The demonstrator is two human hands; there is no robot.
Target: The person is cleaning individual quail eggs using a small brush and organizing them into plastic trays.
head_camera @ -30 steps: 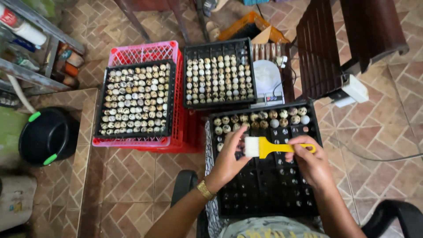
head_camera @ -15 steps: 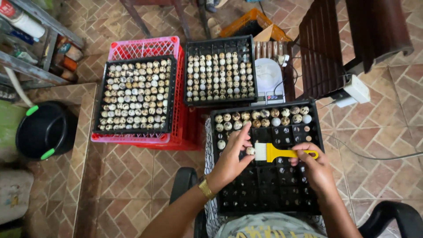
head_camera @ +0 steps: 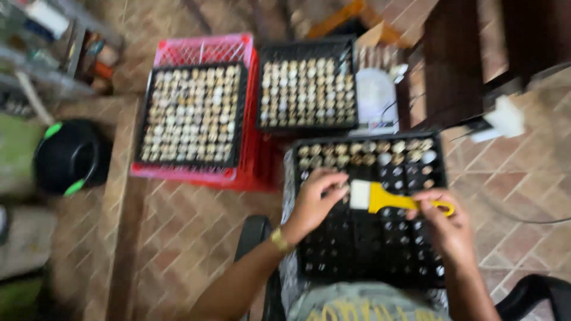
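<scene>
A black egg tray (head_camera: 333, 261) rests in front of me, with small speckled eggs (head_camera: 363, 150) filling only its far rows. My left hand (head_camera: 314, 201), a gold watch on its wrist, pinches at an egg near the tray's left side; the blur hides whether it holds one. My right hand (head_camera: 447, 224) grips the yellow handle of a brush (head_camera: 386, 198), whose white bristles point left toward my left fingers. The whole picture is smeared by motion.
Two full black trays of speckled eggs (head_camera: 191, 114) (head_camera: 307, 84) lie ahead, the left one on a red crate (head_camera: 202, 49). A black bucket (head_camera: 66, 156) stands at left, a dark wooden chair (head_camera: 452, 59) at right, a white device (head_camera: 377, 96) beside the trays. The floor is brick.
The brush and both hands have shifted slightly nearer to me over the tray. The camera has swung, blurring the view.
</scene>
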